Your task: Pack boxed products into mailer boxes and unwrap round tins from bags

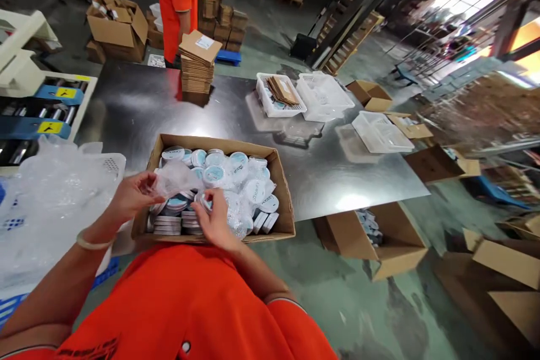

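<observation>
Cardboard stack [197, 74], white baskets [288, 112] beyond carton [284, 194]

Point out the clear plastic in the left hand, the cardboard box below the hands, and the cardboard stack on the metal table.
Clear plastic [180, 178]: head view, middle of the crumpled part.
Cardboard box [283, 192]: head view, right inner wall.
Cardboard stack [197, 74]: head view, layered side.

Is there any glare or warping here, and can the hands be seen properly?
Head view: white glare on the metal table near its front edge, right of the open box; head view: apparent wide-angle warping, the dark pillar leaning; head view: left hand and right hand read clearly, though the clear plastic pinched in the left has hazy outlines.
</observation>
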`<state>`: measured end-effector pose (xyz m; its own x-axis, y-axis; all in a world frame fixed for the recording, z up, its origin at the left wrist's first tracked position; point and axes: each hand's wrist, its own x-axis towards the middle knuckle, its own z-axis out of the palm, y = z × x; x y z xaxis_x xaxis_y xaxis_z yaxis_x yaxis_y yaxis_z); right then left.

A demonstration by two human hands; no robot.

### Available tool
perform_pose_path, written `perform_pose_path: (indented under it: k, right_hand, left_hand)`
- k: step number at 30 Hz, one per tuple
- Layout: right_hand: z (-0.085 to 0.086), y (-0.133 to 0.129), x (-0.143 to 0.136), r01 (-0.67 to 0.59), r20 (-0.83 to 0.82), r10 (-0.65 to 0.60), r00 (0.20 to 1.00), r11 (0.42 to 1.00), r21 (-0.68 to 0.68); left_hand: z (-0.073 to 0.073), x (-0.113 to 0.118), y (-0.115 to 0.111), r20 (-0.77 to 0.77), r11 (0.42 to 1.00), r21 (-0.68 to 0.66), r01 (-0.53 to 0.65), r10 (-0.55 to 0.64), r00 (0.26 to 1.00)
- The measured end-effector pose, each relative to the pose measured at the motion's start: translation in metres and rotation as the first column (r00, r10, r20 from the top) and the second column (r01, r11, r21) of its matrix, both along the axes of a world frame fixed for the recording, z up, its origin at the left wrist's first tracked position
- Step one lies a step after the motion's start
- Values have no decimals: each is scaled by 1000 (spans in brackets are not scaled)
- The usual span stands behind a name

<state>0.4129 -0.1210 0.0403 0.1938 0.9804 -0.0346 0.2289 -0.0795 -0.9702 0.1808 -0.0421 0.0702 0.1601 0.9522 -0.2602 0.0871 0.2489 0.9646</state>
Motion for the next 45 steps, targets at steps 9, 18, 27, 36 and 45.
perform_pose_path:
  k: [9,18,27,36,45]
  right_hand:
    - [-33,2,-25,-193,-390,85,917,950,-245]
    - [-27,9,21,-494,75,517,852,844,-209]
    - [15,152,121,14,499,118,858,967,-254]
    - [76,74,103,-373,-44,373,927,928,-4]
    - [-3,-26,110,1,343,0,939,1000,-1]
  left_hand:
    - [-12,24,-32,-69,988,-39,152,-155,986]
    - [0,0,-32,-275,957,283,-69,150,950]
    - [-9,8,-36,-515,834,410,369,-122,849]
    - [-1,-3,-28,-514,821,352,449,-232,826]
    - [-20,27,-29,-601,655,198,730,-507,618]
